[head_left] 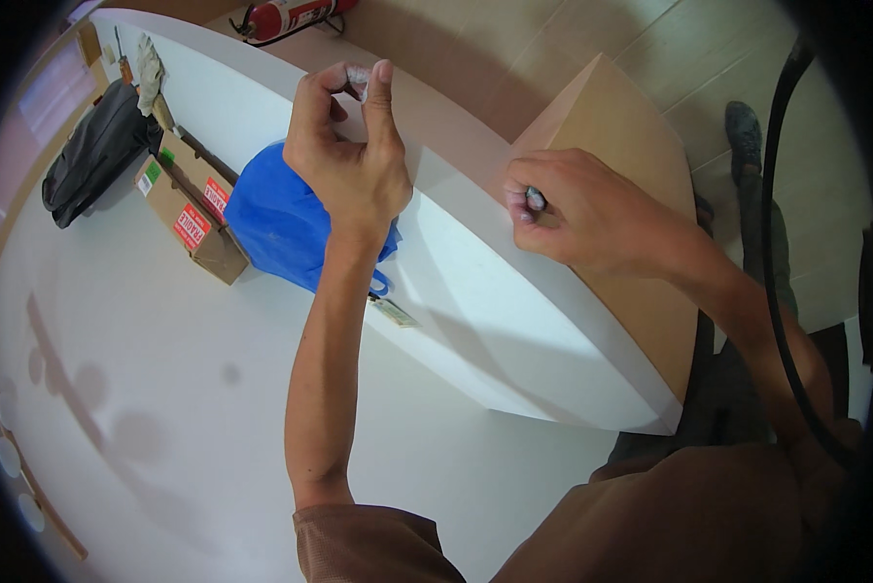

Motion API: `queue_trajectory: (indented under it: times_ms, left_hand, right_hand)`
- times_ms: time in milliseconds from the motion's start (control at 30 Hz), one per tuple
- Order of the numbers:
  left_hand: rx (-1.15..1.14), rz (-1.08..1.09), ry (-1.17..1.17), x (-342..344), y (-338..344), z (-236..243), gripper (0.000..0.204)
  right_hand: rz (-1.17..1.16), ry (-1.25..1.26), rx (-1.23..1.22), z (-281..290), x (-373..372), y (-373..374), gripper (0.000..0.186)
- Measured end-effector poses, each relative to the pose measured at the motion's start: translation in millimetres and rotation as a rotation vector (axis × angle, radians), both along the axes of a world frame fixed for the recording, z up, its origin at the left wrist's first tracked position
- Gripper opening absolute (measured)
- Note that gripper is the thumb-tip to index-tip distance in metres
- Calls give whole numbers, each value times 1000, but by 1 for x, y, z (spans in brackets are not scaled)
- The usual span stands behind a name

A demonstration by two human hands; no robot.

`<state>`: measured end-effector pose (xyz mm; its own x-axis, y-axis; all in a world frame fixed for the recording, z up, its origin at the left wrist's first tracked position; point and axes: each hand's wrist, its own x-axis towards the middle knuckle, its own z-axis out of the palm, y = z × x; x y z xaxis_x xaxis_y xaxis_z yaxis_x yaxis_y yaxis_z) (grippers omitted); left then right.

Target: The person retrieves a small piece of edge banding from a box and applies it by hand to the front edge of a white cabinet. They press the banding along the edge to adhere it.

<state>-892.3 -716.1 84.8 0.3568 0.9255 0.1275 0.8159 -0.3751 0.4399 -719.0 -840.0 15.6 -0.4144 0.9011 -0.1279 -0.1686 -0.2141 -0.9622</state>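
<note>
My left hand [349, 155] is raised above a white ledge, fingers curled in toward the thumb. Whitish smears coat its fingertips, and I cannot make out what it pinches, if anything. To the right, my right hand [577, 209] is closed in a fist over the ledge's outer edge. The dark, rounded end of a small thing [535, 198] shows inside its curled fingers, which also have whitish smears; the rest of it is hidden. Behind my left wrist sits a blue cloth bag [276, 219], partly covered by the arm.
Cardboard boxes [192, 209] with red labels, a black bag [96, 151] and a pale glove [150, 73] lie along the white ledge [475, 262]. A red fire extinguisher [286, 17] stands beyond it. A brown panel [611, 165] rises at right, near a person's shoe [743, 136].
</note>
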Motion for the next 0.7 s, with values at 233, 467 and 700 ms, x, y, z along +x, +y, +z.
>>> queue_trajectory:
  times_ms: [233, 467, 700]
  left_hand:
    - [-9, 17, -42, 3, 0, -3, 18]
    - [-1, 75, -52, 4, -2, -1, 19]
    - [-6, 42, -35, 5, -1, 1, 20]
  right_hand:
    - [29, 7, -39, 4, 7, -6, 13]
    - [-132, 289, -233, -7, -1, -28, 9]
    - [-189, 238, -178, -6, 2, -25, 11]
